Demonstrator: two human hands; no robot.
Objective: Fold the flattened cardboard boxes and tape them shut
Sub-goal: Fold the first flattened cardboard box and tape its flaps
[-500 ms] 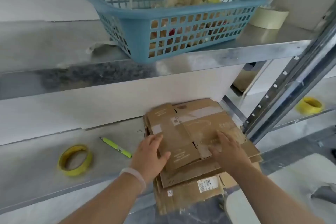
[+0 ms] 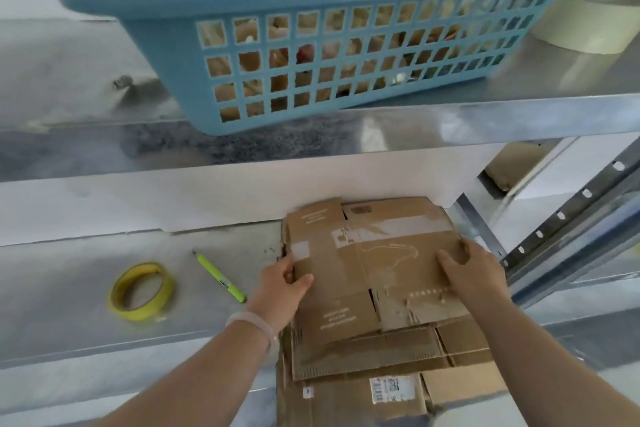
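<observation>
Both forearms reach forward over the lower shelf (image 2: pixel 69 288) to the stack of flattened cardboard boxes (image 2: pixel 381 357) lying there. The left hand (image 2: pixel 285 282) pinches the left edge of the top box (image 2: pixel 374 263), thumb above and fingers tucked beneath. The right hand (image 2: pixel 472 265) grips the box's right edge, its fingers apparently curled around it, though blur obscures them.

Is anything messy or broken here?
Yes. The stack of flattened cardboard boxes lies crooked, its sheets fanned at different angles and hanging past the shelf edge. The top box, held by the left hand and right hand, has torn tape strips and a ragged perforated edge.
</observation>
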